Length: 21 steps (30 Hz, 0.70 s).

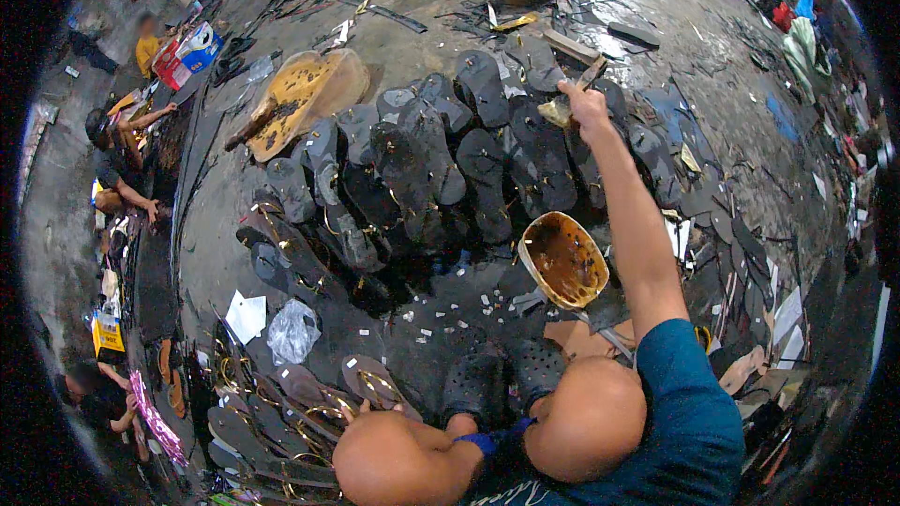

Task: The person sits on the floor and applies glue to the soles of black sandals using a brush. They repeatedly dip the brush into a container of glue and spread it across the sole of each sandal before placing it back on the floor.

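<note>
My right hand (pixel 589 112) reaches out over the rows of dark soles and is closed around a brush (pixel 555 112) with a pale, yellowish end. Under and around it stand several dark grey soles (pixel 483 164), packed close together, some with thin straps. My left hand (pixel 361 411) is low, partly hidden behind my left knee. Its fingers grip the near end of a dark sandal (pixel 367 378) with gold straps. Between my feet and the soles sits a pale tub (pixel 563 260), its inside coated with brown glue.
A glue-stained yellowish container (pixel 314 98) with a dark stick lies beyond the soles. More strapped sandals (pixel 267 422) lie at lower left, near a clear plastic bag (pixel 293 330). Offcuts (pixel 741 244) litter the right. Other people (pixel 127 164) sit at far left.
</note>
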### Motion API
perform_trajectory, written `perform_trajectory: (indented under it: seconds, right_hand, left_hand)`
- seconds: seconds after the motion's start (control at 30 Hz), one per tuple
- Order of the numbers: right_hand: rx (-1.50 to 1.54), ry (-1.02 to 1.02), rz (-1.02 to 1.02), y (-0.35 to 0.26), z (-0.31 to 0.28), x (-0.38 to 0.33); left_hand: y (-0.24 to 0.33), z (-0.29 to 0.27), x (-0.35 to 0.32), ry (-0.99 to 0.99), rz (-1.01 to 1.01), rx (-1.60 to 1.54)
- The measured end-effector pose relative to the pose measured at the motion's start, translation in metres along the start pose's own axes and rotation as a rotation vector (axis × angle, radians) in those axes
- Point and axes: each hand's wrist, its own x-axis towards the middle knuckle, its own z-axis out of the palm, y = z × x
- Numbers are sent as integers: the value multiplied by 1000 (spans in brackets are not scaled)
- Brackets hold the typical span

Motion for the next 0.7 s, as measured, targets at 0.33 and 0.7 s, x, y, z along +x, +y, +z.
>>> perform_trajectory:
  seconds: [0.33,0.7]
  right_hand:
    - [-61,-255,-217,76,-73,-138]
    - [-882,-182,-438,80,-103,-248]
  left_hand:
    - [18,-6,-3,-214,225,68]
    - [-2,10,109,336,390,508]
